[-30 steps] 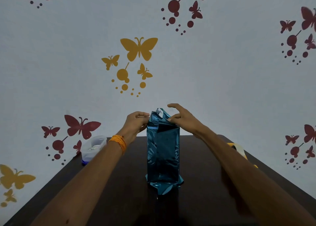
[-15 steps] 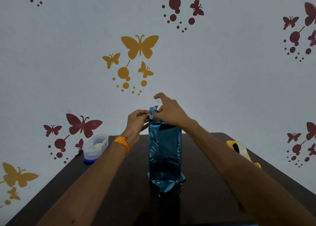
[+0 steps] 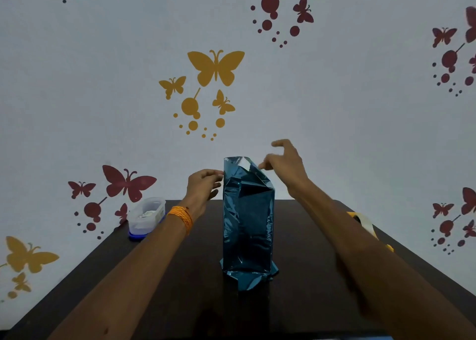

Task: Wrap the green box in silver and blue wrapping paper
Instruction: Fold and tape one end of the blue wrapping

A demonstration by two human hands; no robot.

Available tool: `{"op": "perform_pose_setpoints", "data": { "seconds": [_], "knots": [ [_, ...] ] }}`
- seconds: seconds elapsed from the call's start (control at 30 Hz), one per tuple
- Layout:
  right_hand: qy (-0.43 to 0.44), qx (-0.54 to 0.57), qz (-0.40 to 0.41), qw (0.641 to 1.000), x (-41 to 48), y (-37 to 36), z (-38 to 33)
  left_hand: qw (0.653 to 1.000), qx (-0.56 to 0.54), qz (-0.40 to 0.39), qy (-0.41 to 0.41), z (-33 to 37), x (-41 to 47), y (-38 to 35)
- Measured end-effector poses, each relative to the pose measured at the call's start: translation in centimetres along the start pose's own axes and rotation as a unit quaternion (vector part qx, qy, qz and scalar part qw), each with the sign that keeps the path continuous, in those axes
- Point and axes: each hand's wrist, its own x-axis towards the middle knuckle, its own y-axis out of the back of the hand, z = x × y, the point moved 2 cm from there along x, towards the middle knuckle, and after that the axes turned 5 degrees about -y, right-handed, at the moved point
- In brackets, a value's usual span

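A tall box wrapped in shiny blue paper stands upright in the middle of the dark table. The green box itself is hidden under the paper. The paper's top end is partly folded, with a silver inner side showing at the top. My left hand pinches the paper's upper left edge. My right hand hovers at the upper right corner, thumb and forefinger close to the fold, other fingers spread; I cannot tell whether it pinches the paper.
A clear plastic container with a blue base sits at the table's back left corner. A yellow tape dispenser with a tape roll lies near the right edge, partly behind my right forearm. A wall with butterfly stickers stands close behind.
My right hand has moved from over the top of the parcel to its upper right corner and lifted off. The top flap now stands up wider. My left hand stayed at the left edge.
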Motion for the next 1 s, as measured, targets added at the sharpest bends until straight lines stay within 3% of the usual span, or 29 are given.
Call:
{"op": "perform_pose_setpoints", "data": {
  "seconds": [0.17,0.6,0.77,1.0],
  "knots": [
    [-0.024,-0.071,-0.085,0.994,-0.6,0.6,3.0,0.996,0.006,-0.075,0.042,0.2,-0.7,-0.4],
    [0.052,-0.074,-0.154,0.984,-2.9,-0.8,0.7,0.992,0.078,-0.097,0.007,1.1,-0.8,-1.7],
    [0.088,-0.097,-0.155,0.979,-3.1,-1.9,-0.6,0.992,0.079,-0.099,0.009,1.1,-0.9,-1.5],
    [0.103,-0.065,-0.057,0.991,-3.9,-2.6,-1.5,0.990,0.094,-0.108,0.007,1.2,-1.0,-1.6]
  ]
}}
